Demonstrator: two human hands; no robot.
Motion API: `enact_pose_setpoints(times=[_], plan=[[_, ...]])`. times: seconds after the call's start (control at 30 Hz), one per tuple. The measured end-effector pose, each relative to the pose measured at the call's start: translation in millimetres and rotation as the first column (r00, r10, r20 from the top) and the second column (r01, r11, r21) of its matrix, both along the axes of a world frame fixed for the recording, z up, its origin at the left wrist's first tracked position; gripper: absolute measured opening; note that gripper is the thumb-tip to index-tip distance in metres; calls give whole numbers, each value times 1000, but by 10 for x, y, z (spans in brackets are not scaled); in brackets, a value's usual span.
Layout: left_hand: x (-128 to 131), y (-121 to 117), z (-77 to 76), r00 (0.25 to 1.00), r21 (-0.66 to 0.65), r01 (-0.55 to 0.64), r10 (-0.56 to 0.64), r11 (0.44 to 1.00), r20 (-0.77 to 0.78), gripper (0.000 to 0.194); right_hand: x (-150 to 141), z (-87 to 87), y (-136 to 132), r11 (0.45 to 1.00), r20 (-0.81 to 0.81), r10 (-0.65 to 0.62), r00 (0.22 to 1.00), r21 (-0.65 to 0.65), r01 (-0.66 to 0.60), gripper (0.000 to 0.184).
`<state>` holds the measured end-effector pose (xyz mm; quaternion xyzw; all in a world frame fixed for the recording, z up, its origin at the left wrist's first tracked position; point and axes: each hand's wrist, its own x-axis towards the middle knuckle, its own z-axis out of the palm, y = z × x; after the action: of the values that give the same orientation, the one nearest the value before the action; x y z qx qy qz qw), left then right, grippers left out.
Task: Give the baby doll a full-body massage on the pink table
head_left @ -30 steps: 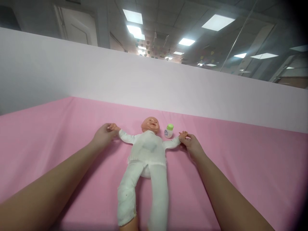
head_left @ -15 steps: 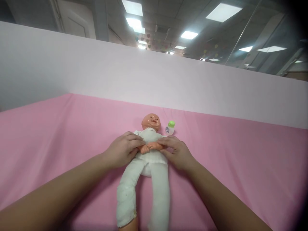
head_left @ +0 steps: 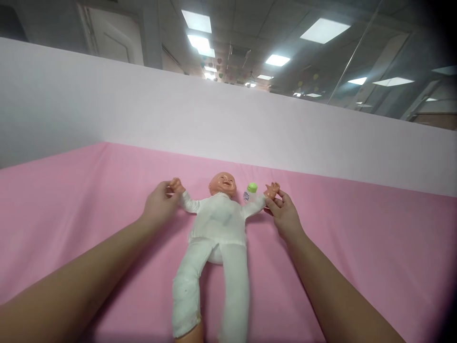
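Observation:
A baby doll [head_left: 219,221] with a white cloth body and a hard plastic head lies on its back, legs toward me. Its arms are spread out to both sides. My left hand [head_left: 160,202] is closed around the doll's hand on the left, fingers near its wrist. On the other side my right hand [head_left: 285,214] pinches the doll's other forearm by the wrist, and the small plastic fingers stick up above my grip. A small clear bottle with a green cap [head_left: 252,189] stands between the doll's head and its right-side arm, its lower part hidden by that arm.
A pink sheet [head_left: 107,200] covers the surface under the doll, with a few creases. Behind it rises a white padded wall [head_left: 228,124]. Beyond the wall are a door [head_left: 116,38], glass and ceiling lights.
Both my hands have moved outward and up with the doll's arms. The arms were folded together over its belly and are now stretched wide.

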<state>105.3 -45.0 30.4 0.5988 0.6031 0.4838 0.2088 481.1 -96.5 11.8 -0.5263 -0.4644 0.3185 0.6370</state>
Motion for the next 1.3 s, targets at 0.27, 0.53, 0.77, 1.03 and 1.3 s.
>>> enact_pose_setpoints(times=[0.27,0.53,0.77,1.03,1.3], plan=[[-212,284,-176,956,-176,23,30,984,291,32,327,-154,73,900,52,146,988,-421,-111,32],[-28,11,-46,955,107,191,-210,976,211,43,37,141,-163,995,261,95,961,-16,-95,53],[280,-420,70,681,156,696,-576,701,-452,18,-521,291,-547,901,771,273,575,4,-434,28],[246,-349,-29,585,126,774,-624,621,-517,35,-507,146,-433,914,757,283,590,-25,-406,39],[101,-61,-54,959,104,256,-266,961,95,40,-193,-37,-27,996,53,-4,999,94,-1,64]])
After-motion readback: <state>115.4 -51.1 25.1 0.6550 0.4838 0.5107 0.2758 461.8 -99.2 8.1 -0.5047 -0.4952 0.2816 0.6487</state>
